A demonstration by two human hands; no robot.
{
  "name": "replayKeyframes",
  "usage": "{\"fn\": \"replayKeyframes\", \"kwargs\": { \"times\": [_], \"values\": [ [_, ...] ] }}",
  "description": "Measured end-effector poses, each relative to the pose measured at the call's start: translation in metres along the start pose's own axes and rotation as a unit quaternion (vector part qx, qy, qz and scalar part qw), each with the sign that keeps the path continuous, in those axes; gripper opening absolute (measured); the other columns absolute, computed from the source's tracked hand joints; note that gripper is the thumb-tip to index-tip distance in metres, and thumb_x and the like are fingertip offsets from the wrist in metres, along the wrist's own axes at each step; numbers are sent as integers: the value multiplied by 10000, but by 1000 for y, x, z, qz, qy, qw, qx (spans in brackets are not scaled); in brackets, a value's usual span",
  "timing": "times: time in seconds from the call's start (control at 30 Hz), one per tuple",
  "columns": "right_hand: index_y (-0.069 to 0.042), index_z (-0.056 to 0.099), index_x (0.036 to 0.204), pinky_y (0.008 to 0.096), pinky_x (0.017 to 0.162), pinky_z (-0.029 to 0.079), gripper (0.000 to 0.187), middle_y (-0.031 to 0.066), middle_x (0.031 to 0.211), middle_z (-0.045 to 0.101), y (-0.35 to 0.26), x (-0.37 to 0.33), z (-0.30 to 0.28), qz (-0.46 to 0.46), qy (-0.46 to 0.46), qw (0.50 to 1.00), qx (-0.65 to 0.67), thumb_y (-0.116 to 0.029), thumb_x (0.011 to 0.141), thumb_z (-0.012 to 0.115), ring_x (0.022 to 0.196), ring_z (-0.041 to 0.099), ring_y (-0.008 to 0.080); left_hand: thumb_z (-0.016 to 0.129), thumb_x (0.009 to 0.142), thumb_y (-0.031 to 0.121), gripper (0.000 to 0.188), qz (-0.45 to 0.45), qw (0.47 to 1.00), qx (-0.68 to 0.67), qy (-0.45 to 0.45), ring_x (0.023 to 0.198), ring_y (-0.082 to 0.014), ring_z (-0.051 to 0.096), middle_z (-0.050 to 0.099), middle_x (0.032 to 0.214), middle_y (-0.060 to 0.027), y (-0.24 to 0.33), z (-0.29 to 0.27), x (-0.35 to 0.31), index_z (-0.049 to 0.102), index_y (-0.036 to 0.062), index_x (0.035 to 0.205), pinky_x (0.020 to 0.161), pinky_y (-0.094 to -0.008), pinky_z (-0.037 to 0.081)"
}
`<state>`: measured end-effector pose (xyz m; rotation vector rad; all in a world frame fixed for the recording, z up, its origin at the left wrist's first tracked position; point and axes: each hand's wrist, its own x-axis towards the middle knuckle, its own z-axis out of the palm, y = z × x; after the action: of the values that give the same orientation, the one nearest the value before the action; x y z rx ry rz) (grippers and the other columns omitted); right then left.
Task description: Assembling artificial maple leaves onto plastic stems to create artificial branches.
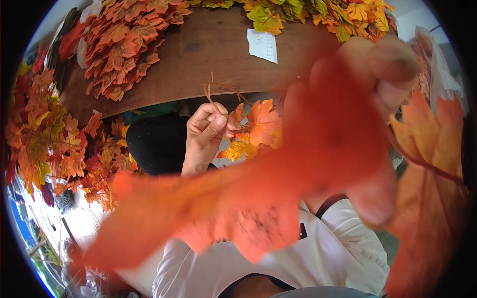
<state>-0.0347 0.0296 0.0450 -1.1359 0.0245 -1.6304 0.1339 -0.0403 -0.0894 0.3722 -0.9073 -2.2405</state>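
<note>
My left hand (206, 131) is closed on the thin brown stem (210, 97) of an artificial maple branch, pinched between thumb and fingers. Yellow-orange maple leaves (263, 124) show just right of this hand. Large and blurred, my right hand (375, 64) is raised close to the camera, its fingers curled round orange-red artificial maple leaves (328, 129). These leaves spread across the middle of the view and hide part of that hand and my lap. Another big orange leaf (432, 188) hangs at the right, with a dark reddish stem across it.
Ahead is a brown wooden table (203, 49). It bears a pile of orange leaves (124, 44) at left, yellow-green leaves (268, 20) at the back and a white paper slip (262, 45). Leafy branches (64, 144) crowd the left side; a clear plastic bag (439, 64) is at right.
</note>
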Motion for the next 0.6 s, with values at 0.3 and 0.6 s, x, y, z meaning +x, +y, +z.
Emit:
{"fn": "replayKeyframes", "kwargs": {
  "times": [0.3, 0.6],
  "values": [
    [39, 528, 1020, 254, 467, 487, 341, 141, 802, 540, -25, -2, -7, -27, 47, 996, -77, 65, 692, 618, 591, 558, 180, 520, 836, 36, 57, 64, 998, -20, 21, 660, -153, 561, 549, 721, -58, -22, 6, 17, 512, 14, 888, 586, -259, 460],
    [37, 531, 1015, 263, 484, 489, 308, 150, 828, 544, -45, 22, -30, -55, 19, 982, -179, 55, 715, 596, 611, 564, 187, 544, 834, 67, 49, -27, 999, 20, 31, 663, -127, 564, 547, 705, -30, 5, 19, -3, 511, 30, 837, 582, -246, 459]
  ]
}}
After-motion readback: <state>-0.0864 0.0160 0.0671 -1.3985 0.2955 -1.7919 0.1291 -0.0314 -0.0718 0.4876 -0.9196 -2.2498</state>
